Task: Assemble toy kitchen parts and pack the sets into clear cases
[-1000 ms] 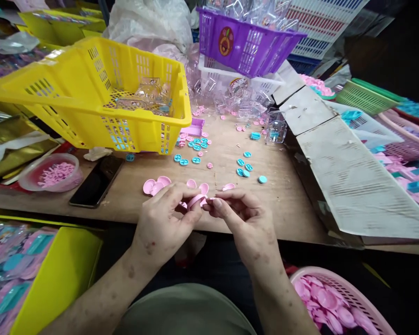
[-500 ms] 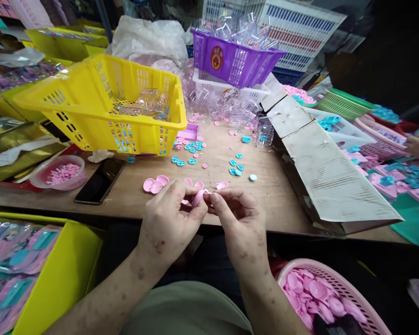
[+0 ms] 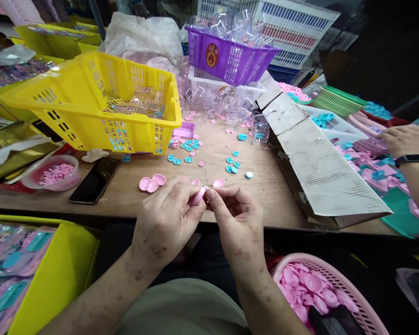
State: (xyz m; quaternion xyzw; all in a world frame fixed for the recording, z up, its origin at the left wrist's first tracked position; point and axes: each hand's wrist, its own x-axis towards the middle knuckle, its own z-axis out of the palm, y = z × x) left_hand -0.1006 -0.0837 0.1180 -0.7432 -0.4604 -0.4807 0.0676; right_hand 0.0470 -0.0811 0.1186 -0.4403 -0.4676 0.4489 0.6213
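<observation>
Between the thumb and fingers of my left hand [image 3: 169,218] is a small pink plastic shell piece [image 3: 197,197], tilted on edge. My right hand [image 3: 239,223] is closed in a pinch at the shell's right edge; a tiny pale bit shows there, too small to name. Just beyond my hands, several pink shell pieces [image 3: 152,184] lie on the wooden table [image 3: 279,200], with another pink shell [image 3: 218,183] behind my right fingers. Blue oval pieces [image 3: 229,160] are scattered farther back, near a purple tray [image 3: 185,130].
A yellow basket [image 3: 91,121] stands at left, beside a phone [image 3: 95,180] and a tub [image 3: 50,173] of tiny pink parts. A cardboard divider [image 3: 328,167] borders the right; another person's hand [image 3: 405,139] is beyond it. A pink basket [image 3: 349,279] of shells sits low right.
The view has shifted slightly, moving the scene a little left. My hands keep the same pinch on the pink shell. The other person's hand and wrist reach farther into view at right.
</observation>
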